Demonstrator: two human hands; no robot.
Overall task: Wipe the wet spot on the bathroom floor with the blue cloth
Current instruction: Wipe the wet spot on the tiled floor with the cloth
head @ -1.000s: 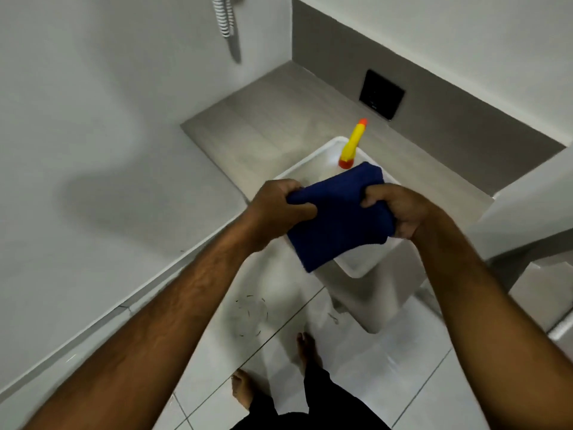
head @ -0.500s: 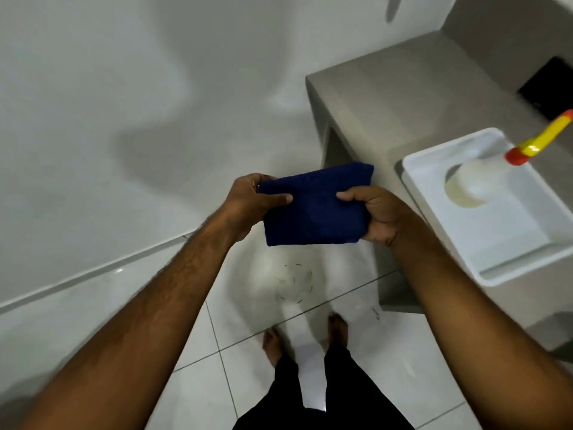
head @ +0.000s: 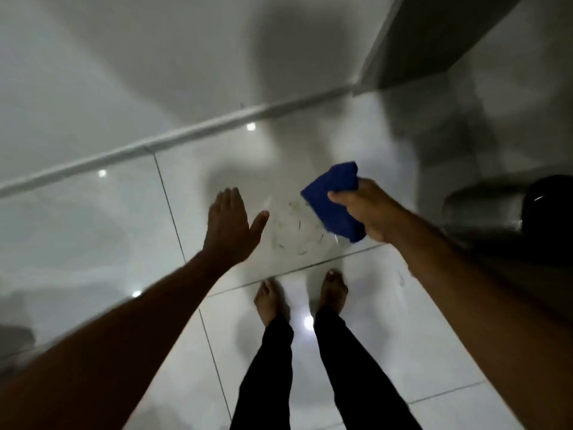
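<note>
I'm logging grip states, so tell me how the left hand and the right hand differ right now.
The left hand is open with fingers spread flat and holds nothing; the right hand is closed around the blue cloth. The left hand sits left of the wet spot, the right hand at its right edge. Both reach down over the floor.

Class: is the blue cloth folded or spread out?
Folded. The cloth shows as a thick compact pad gripped in the right hand, not an open sheet.
</note>
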